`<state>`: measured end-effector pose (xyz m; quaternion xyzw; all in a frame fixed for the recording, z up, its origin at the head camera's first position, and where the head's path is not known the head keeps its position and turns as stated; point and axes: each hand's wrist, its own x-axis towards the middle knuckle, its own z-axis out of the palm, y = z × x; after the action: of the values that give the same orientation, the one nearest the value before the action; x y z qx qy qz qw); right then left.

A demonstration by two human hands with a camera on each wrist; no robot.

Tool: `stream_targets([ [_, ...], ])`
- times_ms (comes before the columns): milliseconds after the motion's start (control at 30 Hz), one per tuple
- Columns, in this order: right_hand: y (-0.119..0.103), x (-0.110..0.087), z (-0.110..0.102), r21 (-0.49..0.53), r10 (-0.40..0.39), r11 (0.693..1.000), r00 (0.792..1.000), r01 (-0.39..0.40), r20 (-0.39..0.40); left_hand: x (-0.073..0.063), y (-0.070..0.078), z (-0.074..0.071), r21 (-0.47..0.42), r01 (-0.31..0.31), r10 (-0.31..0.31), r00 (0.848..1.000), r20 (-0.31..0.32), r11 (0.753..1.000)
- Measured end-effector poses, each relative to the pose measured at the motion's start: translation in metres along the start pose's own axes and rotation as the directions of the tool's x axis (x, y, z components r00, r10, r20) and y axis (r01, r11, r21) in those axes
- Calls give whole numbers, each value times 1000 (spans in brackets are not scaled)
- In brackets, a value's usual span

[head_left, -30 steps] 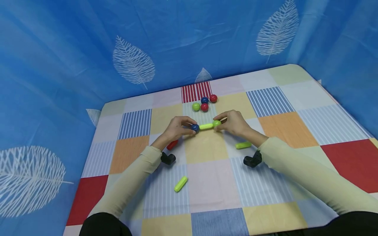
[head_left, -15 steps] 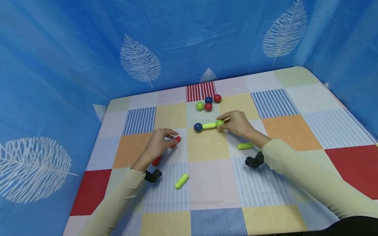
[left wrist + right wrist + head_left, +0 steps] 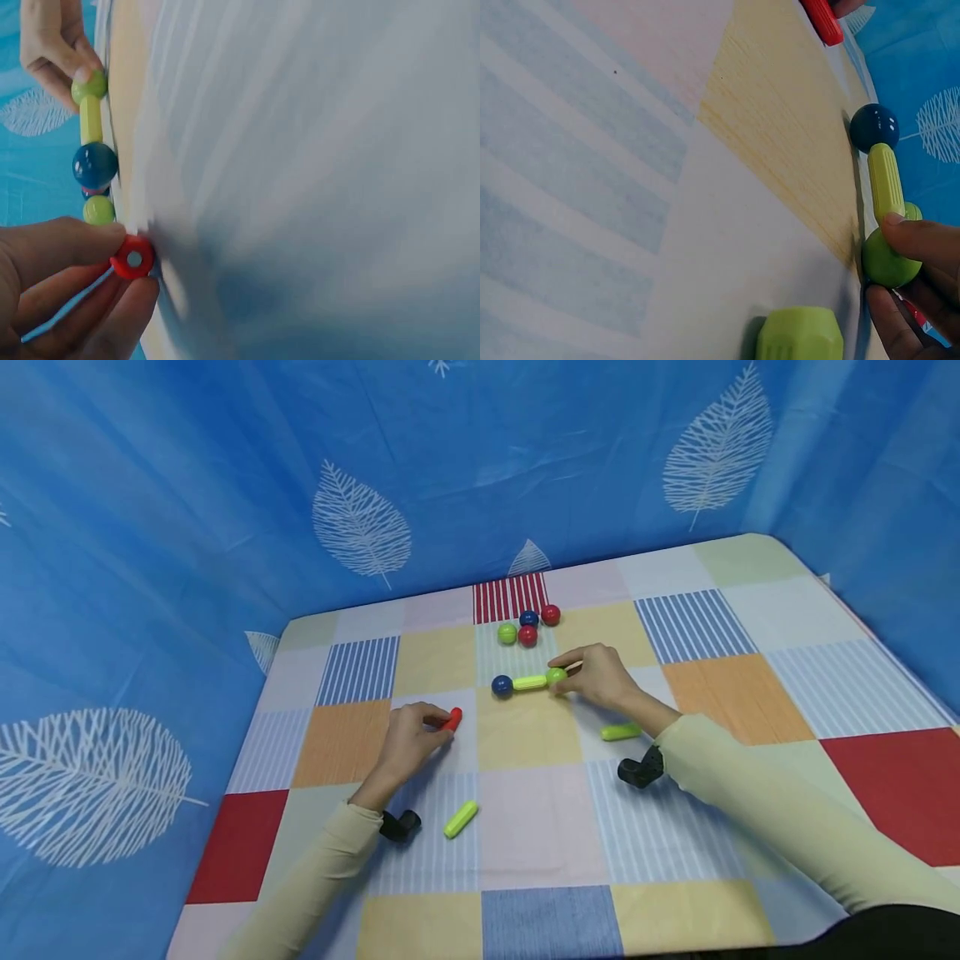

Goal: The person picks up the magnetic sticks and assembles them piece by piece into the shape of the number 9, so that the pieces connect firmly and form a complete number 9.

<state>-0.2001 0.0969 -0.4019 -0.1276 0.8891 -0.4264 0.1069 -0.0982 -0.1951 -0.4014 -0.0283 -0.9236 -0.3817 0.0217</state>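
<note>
On the checked cloth lies a joined piece: a blue ball (image 3: 502, 686), a green rod (image 3: 530, 682) and a green ball (image 3: 556, 676). My right hand (image 3: 596, 677) pinches the green ball (image 3: 889, 259) at its right end. My left hand (image 3: 411, 742) pinches a red rod (image 3: 452, 719) just left of the piece; the left wrist view shows finger and thumb around the red rod's round end (image 3: 133, 259). The blue ball (image 3: 94, 166) and green rod (image 3: 90, 118) show beyond it.
Several loose balls sit behind the piece: green (image 3: 507, 633), red (image 3: 528, 636), blue (image 3: 528, 618), red (image 3: 551, 614). A green rod (image 3: 620, 732) lies by my right wrist, another green rod (image 3: 461, 819) near my left forearm. Blue leaf-print curtain surrounds the table.
My left hand let go of the blue ball, drew back left and took hold of a red rod. My right hand stayed on the green ball.
</note>
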Motion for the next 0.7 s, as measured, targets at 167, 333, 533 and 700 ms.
stream_targets([
  [167, 1, 0, -2, -8, 10, 1000, 1000, -10, -11, -1, 9, 10, -2, 26, -26, 999, -44, 1000],
  [333, 3, -2, -3, 4, 18, 1000, 1000, -18, -4, -1, 16, 22, -85, 123, -127, 991, -43, 989],
  [533, 3, 0, -1, 22, 10, 1000, 1000, -10, -3, -6, 32, 35, -503, 356, -344, 931, 119, 788],
  [700, 2, 1, 1, 27, 16, 1000, 1000, -16, 1, -5, 42, 43, -625, 455, -422, 881, 214, 634],
])
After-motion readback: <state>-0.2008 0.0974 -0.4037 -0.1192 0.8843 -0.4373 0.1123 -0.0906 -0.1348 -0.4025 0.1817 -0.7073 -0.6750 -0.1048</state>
